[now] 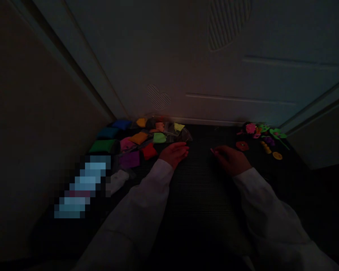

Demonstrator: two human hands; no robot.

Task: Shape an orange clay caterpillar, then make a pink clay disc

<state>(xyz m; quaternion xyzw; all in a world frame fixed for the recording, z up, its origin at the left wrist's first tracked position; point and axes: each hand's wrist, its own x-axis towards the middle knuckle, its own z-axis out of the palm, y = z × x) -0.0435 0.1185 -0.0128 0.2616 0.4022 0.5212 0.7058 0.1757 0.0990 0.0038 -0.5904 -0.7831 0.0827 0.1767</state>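
My right hand (231, 160) is closed in a pinch over the dark tabletop. A small pinkish-purple piece of modelling clay (213, 150) pokes out from its fingertips. Across from it, my left hand (174, 155) has its fingers stretched out and slightly curved, with nothing visible in them. Close beside the left hand lie a red clay pack (149, 151) and a light green one (159, 137). Just beyond the right hand sits a flat red clay shape (242, 146). The dim light hides fine detail.
Several coloured clay packs, among them a purple one (130, 159) and a green one (103, 146), crowd the left side. A bright, pixelated screen (83, 184) is nearer. At right are a pink clay flower (251, 128), a yellow twisted piece (265, 147) and a yellow disc (277, 155). A pale panel (200, 75) rises behind.
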